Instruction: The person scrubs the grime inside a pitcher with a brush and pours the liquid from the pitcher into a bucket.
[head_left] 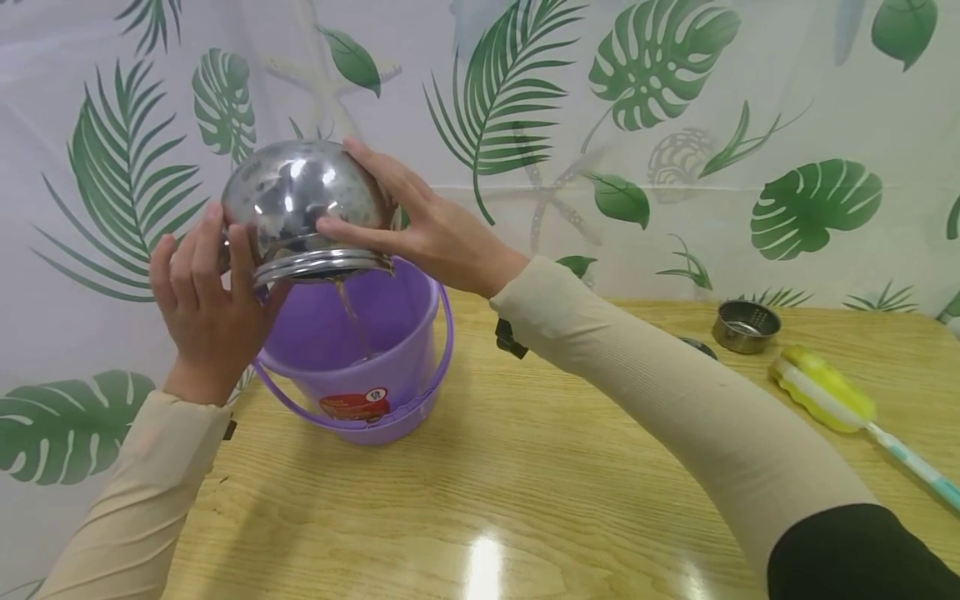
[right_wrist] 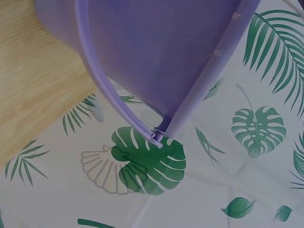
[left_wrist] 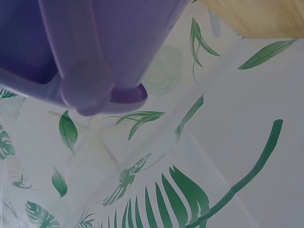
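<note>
A shiny stainless steel pot (head_left: 300, 196) is tipped upside down over a purple bucket (head_left: 352, 383), and a thin stream of liquid (head_left: 351, 317) runs from its rim into the bucket. My left hand (head_left: 210, 292) grips the pot's left side near the rim. On the other side, my right hand (head_left: 427, 225) holds the pot with the thumb across its wall and the fingers reaching over its upturned base. Both wrist views show the bucket's wall and rim; the bucket handle (right_wrist: 97, 78) hangs down in the right wrist view. Neither hand shows in those views.
Toward the back right of the wooden table (head_left: 540, 467) stands a small metal strainer cup (head_left: 745, 327), with a dark round object (head_left: 699, 347) beside it. A yellow sponge brush (head_left: 825, 390) with a white and teal handle lies closer. A leaf-patterned sheet (head_left: 465, 100) hangs behind.
</note>
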Demonstrator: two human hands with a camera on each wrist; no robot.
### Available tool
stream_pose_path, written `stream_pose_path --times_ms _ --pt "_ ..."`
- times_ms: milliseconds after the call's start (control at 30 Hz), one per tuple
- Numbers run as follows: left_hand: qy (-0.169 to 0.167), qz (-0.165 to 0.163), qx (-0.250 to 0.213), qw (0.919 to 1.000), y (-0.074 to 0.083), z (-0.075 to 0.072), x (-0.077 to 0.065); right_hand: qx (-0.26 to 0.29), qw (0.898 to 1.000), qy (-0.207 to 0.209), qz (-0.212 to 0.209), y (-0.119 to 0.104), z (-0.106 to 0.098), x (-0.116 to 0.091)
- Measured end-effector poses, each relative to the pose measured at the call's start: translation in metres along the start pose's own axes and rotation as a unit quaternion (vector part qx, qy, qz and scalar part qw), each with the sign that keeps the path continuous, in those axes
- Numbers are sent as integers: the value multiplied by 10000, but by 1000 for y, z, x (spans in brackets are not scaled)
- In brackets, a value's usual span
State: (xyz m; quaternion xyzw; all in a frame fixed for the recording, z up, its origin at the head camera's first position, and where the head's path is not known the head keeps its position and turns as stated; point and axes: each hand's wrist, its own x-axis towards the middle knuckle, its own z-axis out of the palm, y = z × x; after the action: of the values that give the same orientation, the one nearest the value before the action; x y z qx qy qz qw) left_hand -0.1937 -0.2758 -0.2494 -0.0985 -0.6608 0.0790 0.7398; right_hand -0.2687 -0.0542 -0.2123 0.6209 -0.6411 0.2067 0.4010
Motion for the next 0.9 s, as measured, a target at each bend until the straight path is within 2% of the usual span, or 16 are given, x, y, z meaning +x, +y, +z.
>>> stream_pose_path --times_ms 367,567,900 --pt "241 -64 79 9997 1 3 -10 -94 9999 7 -120 -2 1 -3" --pt "315 -61 120 9994 8 1 -8 -127 9997 81 -205 -1 3 -7" --pt "477 -31 255 9985 5 6 -13 -488 9958 429 -643 1 6 -7"
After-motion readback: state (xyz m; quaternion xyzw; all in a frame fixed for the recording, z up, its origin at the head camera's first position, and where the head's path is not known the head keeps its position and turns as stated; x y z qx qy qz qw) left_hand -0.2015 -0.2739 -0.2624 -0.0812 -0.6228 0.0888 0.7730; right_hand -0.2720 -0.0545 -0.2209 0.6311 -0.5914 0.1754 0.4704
